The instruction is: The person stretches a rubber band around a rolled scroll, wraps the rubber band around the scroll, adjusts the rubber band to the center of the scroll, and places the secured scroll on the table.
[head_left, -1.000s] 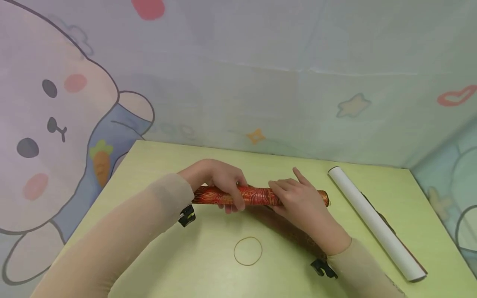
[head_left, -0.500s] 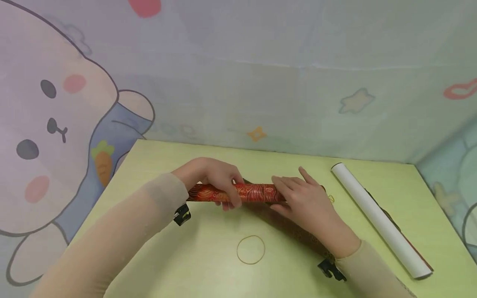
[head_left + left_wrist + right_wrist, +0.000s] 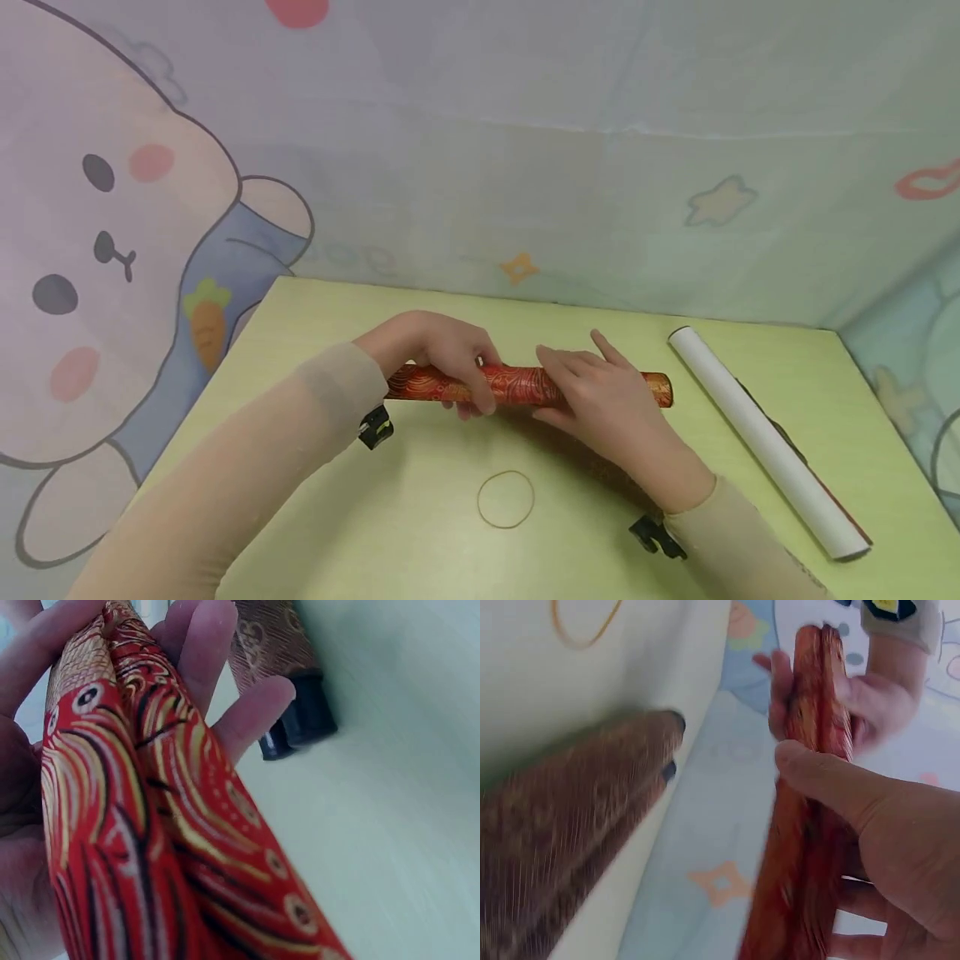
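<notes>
Gripping red-and-gold patterned roll [image 3: 522,386], beyond rubber band [image 3: 506,527], with left hand [image 3: 456,354] and right hand [image 3: 603,402]. Perhaps risking unrolling through loosened grip, creasing through oversqueezing, or knocking brown patterned roll [image 3: 585,787], right of rubber band, by lowering carelessly.

On the pale yellow-green worktop [image 3: 420,533], a brown patterned double roll [image 3: 562,832] with black ends lies slantwise, and a thin tan loop [image 3: 506,527] lies near its left side. A white roll [image 3: 765,442] slants along the right. At the far side, a pastel backdrop [image 3: 450,183] shows a big cartoon animal [image 3: 157,233] on the left.
</notes>
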